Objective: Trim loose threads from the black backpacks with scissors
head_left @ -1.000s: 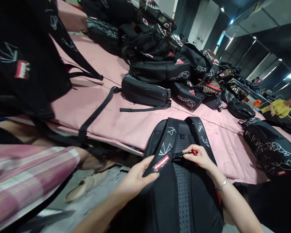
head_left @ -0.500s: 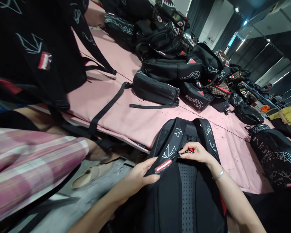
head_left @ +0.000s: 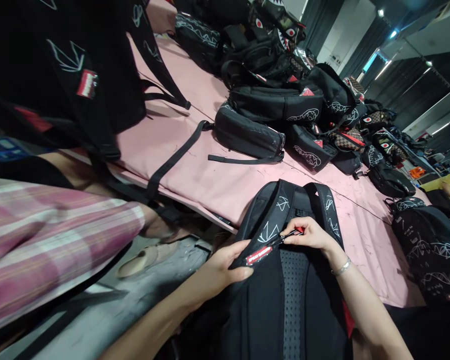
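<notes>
A black backpack [head_left: 314, 295] stands upright with its back panel facing me, against the table's edge. White scribble drawings and a red label [head_left: 258, 255] mark its left shoulder strap [head_left: 272, 225]. My left hand [head_left: 232, 262] is closed round this strap beside the label, thumb on top and fingers hidden beneath. Just above the label, my right hand [head_left: 308, 233] pinches a small black tool with a red part, which looks like thread snips [head_left: 295, 232]. Its tip touches or nearly touches the strap's edge; whether the blades are parted is too small to tell.
The pink-covered table [head_left: 195, 185] carries several black bags and a black pouch [head_left: 249, 131]. Another black backpack [head_left: 108, 95] is close on the left, near a person in plaid clothing [head_left: 60, 240]. A scribbled backpack [head_left: 431, 245] stands at the right.
The whole view has shifted slightly, with the scene sliding right. Both hands keep their places on the strap, and slightly more of the snips shows in my right hand.
</notes>
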`<state>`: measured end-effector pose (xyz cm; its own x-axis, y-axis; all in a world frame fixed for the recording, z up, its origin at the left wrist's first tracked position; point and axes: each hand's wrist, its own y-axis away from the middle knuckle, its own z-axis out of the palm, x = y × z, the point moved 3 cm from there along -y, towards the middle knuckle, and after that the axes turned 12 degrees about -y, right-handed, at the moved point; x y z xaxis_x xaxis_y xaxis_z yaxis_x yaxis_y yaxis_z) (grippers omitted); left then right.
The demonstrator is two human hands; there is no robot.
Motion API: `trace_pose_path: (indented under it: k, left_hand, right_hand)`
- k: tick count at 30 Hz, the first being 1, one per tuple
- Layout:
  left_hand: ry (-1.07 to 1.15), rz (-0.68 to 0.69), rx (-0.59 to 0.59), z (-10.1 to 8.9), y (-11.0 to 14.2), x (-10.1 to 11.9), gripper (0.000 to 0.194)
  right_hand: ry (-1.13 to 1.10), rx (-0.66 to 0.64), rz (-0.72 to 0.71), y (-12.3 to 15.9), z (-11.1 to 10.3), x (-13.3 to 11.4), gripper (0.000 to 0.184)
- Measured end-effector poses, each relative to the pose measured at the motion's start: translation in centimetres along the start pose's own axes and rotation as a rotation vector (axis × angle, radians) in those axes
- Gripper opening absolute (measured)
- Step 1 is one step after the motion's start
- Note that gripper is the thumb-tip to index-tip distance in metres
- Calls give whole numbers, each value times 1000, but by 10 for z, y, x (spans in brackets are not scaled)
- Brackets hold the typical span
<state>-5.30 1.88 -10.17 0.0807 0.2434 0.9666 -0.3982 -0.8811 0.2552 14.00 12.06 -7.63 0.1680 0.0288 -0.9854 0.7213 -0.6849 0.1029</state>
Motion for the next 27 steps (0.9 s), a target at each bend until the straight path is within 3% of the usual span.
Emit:
trace_pose_path:
  k: [16,22,25,27]
  left_hand:
    - [-244,112,130,5,-6,-1,52]
    - [-269,133,147,10,-9,0,50]
    - [-206,142,122,9,-7,3,50]
    - [-114,130,93,7,-4,4,50]
  right_hand:
    - [210,-86,-55,0,20,-16,30]
    - [299,-110,-115,0,34,-27,25]
    - [280,-80,-137,2,37,-28,22]
    - [210,26,-154,4,32,-25,22]
